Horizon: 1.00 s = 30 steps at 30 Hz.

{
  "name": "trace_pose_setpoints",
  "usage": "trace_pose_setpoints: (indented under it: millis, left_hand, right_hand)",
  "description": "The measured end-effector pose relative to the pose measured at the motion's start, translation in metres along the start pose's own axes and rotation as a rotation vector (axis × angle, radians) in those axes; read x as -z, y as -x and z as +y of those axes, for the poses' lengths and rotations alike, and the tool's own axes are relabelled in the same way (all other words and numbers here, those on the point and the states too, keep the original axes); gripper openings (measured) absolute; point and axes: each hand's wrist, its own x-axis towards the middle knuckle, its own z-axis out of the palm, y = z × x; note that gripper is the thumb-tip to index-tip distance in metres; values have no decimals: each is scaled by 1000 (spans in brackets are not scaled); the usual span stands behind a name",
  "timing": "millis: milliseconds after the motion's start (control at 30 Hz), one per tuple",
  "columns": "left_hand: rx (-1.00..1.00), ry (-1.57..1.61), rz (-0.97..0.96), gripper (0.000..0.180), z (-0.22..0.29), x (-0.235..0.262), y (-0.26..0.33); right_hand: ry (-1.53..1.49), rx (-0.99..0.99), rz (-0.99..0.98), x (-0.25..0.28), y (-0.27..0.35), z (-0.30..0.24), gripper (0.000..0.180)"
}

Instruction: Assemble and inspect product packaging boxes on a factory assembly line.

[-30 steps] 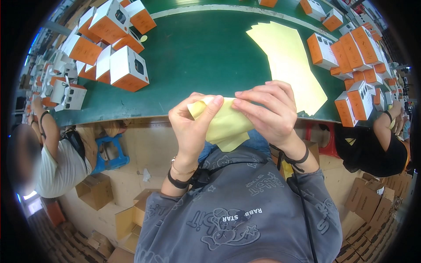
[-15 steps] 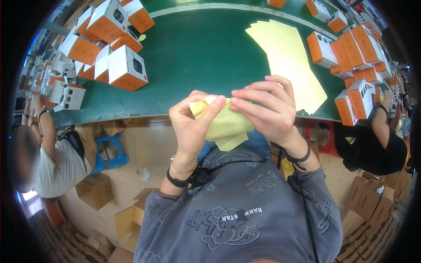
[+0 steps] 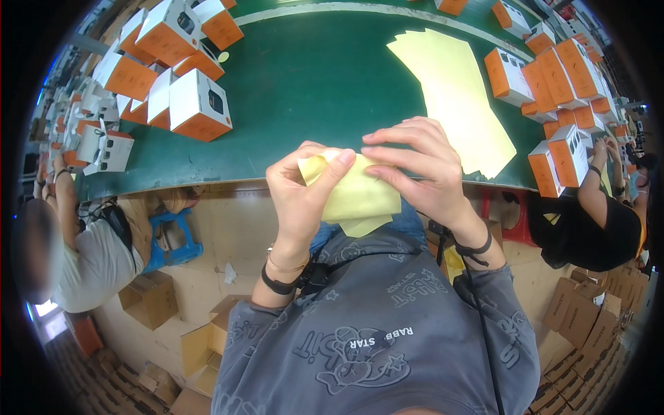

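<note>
The left hand (image 3: 299,181) pinches crumpled yellow paper (image 3: 361,197), the right hand (image 3: 430,166), fingers slightly parted, overlaps it, grip unclear, and pale sheets (image 3: 462,97) lie beyond.

A packing workshop on a factory floor. A long green desk (image 3: 311,83) stretches out beyond the left grip (image 3: 301,185), with a pile of white-and-orange product boxes (image 3: 200,104) to the grip's far left and a matching stack (image 3: 567,155) well to its right. Co-workers in a white top (image 3: 93,266) and black clothing (image 3: 570,232) flank it along that desk; brown cardboard cartons (image 3: 149,301) stand behind it on the floor (image 3: 238,249).
</note>
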Motion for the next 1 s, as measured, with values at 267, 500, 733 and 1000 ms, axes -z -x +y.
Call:
trace_pose_setpoints:
  millis: [267,500,733,1000]
  left_hand:
    - [26,7,-14,6,-1,1,0]
    - [34,3,1,6,-1,2,0]
    - [-67,33,188,13,-5,-4,0]
    - [-251,-312,-64,18,8,0,6]
  right_hand:
    - [176,123,-22,5,0,1,16]
    - [131,95,-46,3,-1,2,14]
    - [-160,-329,4,7,15,-14,12]
    - [-591,-685,-105,5,10,-12,21]
